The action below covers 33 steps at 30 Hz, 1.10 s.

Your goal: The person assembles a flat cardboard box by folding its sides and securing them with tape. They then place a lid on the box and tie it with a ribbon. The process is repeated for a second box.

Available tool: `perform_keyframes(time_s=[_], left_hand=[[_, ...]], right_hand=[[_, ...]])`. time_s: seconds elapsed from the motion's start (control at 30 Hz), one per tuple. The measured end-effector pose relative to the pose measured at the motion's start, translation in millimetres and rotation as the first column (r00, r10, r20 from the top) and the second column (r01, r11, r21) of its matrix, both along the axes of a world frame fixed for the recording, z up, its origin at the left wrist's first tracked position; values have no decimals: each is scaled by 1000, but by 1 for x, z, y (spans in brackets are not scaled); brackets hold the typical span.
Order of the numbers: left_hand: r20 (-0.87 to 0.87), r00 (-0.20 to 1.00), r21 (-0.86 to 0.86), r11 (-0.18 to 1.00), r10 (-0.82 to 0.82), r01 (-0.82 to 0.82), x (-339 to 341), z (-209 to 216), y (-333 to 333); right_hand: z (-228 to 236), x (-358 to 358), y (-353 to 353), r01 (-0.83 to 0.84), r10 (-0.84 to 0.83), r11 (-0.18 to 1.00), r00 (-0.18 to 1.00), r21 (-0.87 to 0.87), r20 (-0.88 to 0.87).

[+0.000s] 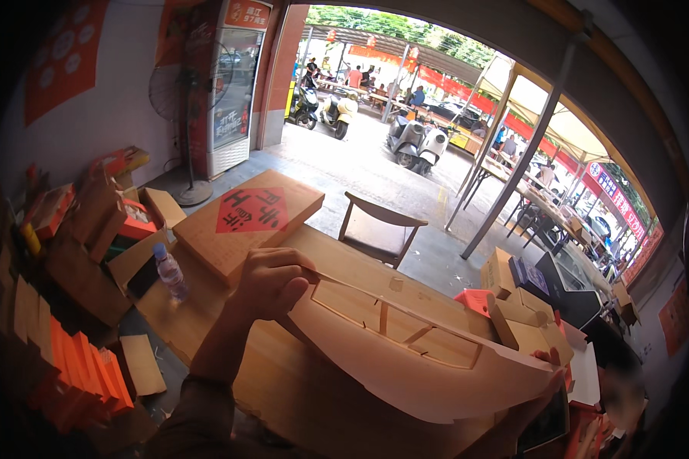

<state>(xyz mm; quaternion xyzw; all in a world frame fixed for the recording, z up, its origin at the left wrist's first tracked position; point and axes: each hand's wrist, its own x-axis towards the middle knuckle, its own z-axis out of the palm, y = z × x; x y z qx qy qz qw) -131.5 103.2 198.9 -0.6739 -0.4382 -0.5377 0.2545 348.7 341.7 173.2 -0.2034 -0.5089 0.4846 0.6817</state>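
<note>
I hold up a long, pale, curved panel (406, 375) with thin wooden strips along its upper side, which frame open gaps. My left hand (272, 283) is closed round its left end, the fingers folded over the top edge. At the far right end, my right hand (547, 371) grips the panel, with fingertips showing above the edge and the rest partly hidden and in shadow. Tilted, the panel hangs above a wooden table (275, 367). Beyond my left hand lies a large flat cardboard box (283, 195) with a red diamond label.
A plastic bottle (170, 273) stands on the table's left side. Cartons and orange boxes (84, 367) crowd the left. A chair (379, 229) is behind the table. Open cartons (528, 317) and a red basket (475, 301) sit at the right. Another person (624, 394) is at lower right.
</note>
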Motion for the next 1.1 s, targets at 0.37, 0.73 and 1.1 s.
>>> perform_keyframes(time_s=[0.37,0.73,1.1], left_hand=[[-72,994,-219,973,-84,67,-9,1,1],[205,979,-460,884,13,85,53,67,-33],[185,957,-712,701,225,-27,31,82,8]], right_hand=[[-14,12,22,-154,156,988,980,21,-124],[28,27,-32,-32,43,990,996,138,-81],[41,23,-28,-37,-4,992,946,117,325]])
